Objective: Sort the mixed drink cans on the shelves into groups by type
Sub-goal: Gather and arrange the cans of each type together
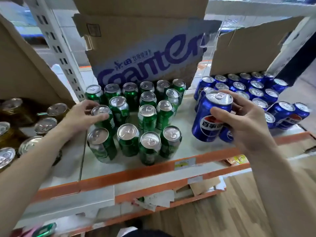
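Note:
Several green cans (147,117) stand grouped in the middle of the white shelf (186,149). My left hand (80,117) grips the top of one green can (102,117) at the group's left edge. A blue Pepsi can (211,117) is tilted in my right hand (239,120), lifted just left of the blue group. A second blue can (226,135) shows under my palm; whether I hold it is unclear. Several blue cans (256,89) fill the shelf's right side. Gold-brown cans (46,124) stand on the left.
A Ganten cardboard box (147,53) stands behind the green cans. Another cardboard flap (248,48) hangs over the blue cans, and a large carton (25,65) leans at the left. A white perforated upright (58,45) divides the bays. Orange shelf edges (136,173) run along the front.

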